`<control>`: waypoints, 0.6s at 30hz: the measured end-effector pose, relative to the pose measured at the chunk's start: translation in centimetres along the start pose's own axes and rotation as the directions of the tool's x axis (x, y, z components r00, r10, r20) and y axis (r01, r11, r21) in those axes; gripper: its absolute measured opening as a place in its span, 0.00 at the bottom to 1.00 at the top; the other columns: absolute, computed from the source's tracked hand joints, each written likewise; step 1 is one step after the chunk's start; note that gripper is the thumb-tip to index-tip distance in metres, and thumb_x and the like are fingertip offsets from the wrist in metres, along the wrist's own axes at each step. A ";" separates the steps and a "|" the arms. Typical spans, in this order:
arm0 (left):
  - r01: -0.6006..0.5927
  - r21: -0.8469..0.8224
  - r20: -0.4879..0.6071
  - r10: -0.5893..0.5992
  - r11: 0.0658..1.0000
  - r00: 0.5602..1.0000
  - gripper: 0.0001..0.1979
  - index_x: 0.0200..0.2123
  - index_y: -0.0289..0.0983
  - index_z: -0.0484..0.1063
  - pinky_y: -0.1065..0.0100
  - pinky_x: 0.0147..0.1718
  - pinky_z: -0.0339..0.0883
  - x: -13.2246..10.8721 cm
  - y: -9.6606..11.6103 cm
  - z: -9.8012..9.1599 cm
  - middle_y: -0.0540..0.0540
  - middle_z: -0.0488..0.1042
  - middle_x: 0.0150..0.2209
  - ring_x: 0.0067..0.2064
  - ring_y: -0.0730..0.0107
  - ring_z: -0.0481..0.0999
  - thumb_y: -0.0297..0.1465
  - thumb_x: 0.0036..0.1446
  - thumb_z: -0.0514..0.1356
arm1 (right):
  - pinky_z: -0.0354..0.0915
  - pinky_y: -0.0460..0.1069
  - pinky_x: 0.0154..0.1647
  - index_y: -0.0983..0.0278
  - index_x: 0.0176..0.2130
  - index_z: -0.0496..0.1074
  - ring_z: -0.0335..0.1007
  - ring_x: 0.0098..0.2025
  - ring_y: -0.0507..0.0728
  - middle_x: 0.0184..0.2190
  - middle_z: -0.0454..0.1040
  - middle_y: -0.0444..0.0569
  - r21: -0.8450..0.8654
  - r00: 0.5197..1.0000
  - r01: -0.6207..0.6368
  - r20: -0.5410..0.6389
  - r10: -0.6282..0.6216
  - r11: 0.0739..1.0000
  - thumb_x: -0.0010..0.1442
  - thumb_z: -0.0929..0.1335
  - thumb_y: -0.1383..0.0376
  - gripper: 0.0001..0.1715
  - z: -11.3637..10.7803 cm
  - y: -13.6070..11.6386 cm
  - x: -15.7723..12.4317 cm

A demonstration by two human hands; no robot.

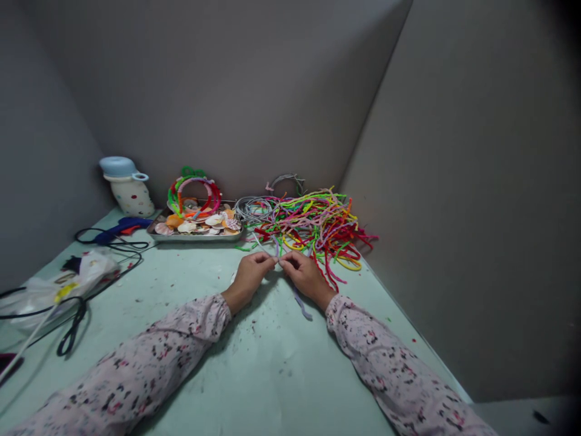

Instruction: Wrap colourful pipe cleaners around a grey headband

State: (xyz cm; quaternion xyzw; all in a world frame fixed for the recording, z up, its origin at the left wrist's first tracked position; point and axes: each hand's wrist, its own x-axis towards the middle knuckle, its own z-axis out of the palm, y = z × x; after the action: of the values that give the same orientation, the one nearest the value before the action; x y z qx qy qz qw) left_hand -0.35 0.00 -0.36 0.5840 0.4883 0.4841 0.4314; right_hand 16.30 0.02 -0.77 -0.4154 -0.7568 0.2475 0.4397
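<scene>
Above the middle of the table my left hand (254, 272) and my right hand (306, 275) meet, thumbs and fingertips pinched together almost touching. A thin pale grey wire (259, 242) rises up and left from between them; my left fingertips close on it. A lavender pipe cleaner (302, 306) is pinched in my right hand, its loose end hanging below the palm to the table. The exact spot where wire and pipe cleaner meet is hidden by my fingers. Just beyond my hands lies a tangled heap of colourful pipe cleaners (318, 215).
A metal tray (195, 240) of seashells (215, 221) stands at the back, with pipe-cleaner-wrapped hoops (213, 197) on it. Beside it lies coiled grey wire (254, 209). Leftward are a bottle (131, 194), a blue glue gun (118, 229), black cable (75, 330) and a plastic bag (93, 269). Partitions enclose the table.
</scene>
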 end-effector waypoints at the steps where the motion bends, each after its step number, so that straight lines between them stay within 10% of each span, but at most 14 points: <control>1: 0.002 -0.002 0.006 -0.002 1.000 1.000 0.14 0.22 0.35 0.70 0.72 0.25 0.54 0.0 0.0 0.0 0.52 0.66 0.21 0.25 0.74 0.62 0.41 0.48 0.61 | 0.61 0.48 0.37 0.63 0.36 0.72 0.66 0.34 0.53 0.31 0.72 0.45 -0.001 1.000 -0.005 0.000 0.005 1.000 0.61 0.65 0.61 0.09 0.0 0.0 0.0; 18: 0.019 -0.029 -0.010 -0.019 0.999 1.000 0.13 0.25 0.34 0.71 0.72 0.24 0.54 0.2 -0.5 0.0 0.52 0.67 0.22 0.24 0.75 0.63 0.40 0.47 0.62 | 0.62 0.48 0.38 0.63 0.36 0.73 0.67 0.35 0.54 0.32 0.73 0.46 -0.017 1.000 -0.014 0.005 0.014 1.000 0.61 0.65 0.63 0.08 -0.2 -0.3 0.0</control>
State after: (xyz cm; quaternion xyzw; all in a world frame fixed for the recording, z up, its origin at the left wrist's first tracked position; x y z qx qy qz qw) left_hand -0.45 0.24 -0.77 0.5706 0.4889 0.4900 0.4420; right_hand 16.31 -0.18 -0.46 -0.4240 -0.7570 0.2451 0.4325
